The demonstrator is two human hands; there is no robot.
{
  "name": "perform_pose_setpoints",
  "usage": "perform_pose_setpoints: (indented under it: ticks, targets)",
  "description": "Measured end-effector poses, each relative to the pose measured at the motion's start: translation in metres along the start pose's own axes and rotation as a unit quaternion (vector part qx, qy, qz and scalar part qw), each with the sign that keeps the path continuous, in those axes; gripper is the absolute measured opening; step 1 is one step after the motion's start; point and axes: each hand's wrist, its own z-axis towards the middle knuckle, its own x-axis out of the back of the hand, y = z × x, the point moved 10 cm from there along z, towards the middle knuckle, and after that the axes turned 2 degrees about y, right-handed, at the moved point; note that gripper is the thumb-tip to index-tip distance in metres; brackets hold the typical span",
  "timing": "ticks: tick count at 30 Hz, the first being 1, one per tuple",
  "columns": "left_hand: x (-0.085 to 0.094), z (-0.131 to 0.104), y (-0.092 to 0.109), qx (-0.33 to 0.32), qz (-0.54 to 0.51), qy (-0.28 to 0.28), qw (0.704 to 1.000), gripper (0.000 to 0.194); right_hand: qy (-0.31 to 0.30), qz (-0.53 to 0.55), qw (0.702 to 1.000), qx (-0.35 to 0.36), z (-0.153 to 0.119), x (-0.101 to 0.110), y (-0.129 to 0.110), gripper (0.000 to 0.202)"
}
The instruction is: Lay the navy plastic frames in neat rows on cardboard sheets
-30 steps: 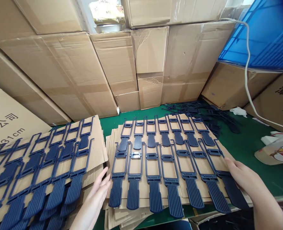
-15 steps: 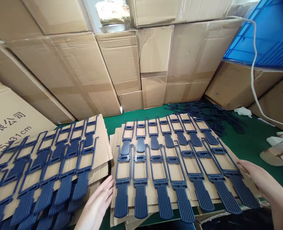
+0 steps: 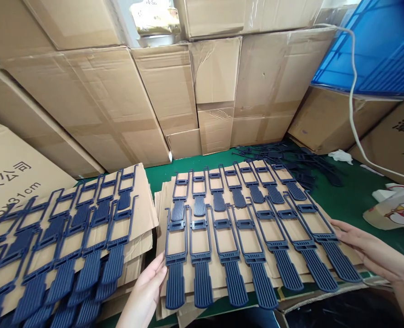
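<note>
Two rows of dark blue plastic frames with ribbed paddles point(image 3: 175, 284) lie on a cardboard sheet point(image 3: 174, 240). My left hand point(image 3: 149, 287) grips the sheet's left edge, its thumb on top near the leftmost paddle and its other fingers partly hidden. At the right edge, my right hand point(image 3: 362, 243) holds the same sheet beside the rightmost frame, fingers close together and partly out of sight beneath it. More blue frames point(image 3: 115, 259) rest on a second cardboard stack point(image 3: 142, 205) to the left.
Cardboard boxes point(image 3: 270, 82) line the back of the green table point(image 3: 328, 200). Loose dark blue parts point(image 3: 290, 159) lie in a heap at the back right, near crumpled white tissue point(image 3: 340, 156) and a printed bag point(image 3: 393, 209). A white cable point(image 3: 352, 95) hangs beside a blue crate point(image 3: 375, 50).
My left thumb has come onto the sheet's edge, and my right hand has closed in on the right edge. The right part of the sheet sits slightly higher and further left in view.
</note>
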Motion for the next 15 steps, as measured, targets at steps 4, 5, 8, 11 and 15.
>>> perform_pose_setpoints:
  ticks: [4,5,8,11,15]
  targets:
    - [-0.003,0.001,0.006,-0.032,0.006,-0.004,0.999,0.058,-0.017,0.006,1.0,0.013,0.004,0.0,0.0,0.057]
    - [-0.003,0.001,0.006,-0.034,0.005,0.002,0.999,0.056,-0.02,0.009,1.0,0.017,0.005,0.0,0.0,0.057]
    - [-0.002,0.003,0.006,-0.034,0.001,0.021,0.999,0.051,-0.017,0.012,0.999,0.033,0.007,0.001,-0.004,0.056]
    - [-0.002,0.004,0.005,-0.037,-0.003,0.031,0.999,0.051,-0.017,-0.001,0.999,0.045,0.008,-0.001,-0.007,0.055]
    - [-0.001,0.005,0.009,-0.065,-0.008,0.038,0.997,0.053,-0.004,-0.031,0.998,0.062,0.008,0.0,-0.011,0.053]
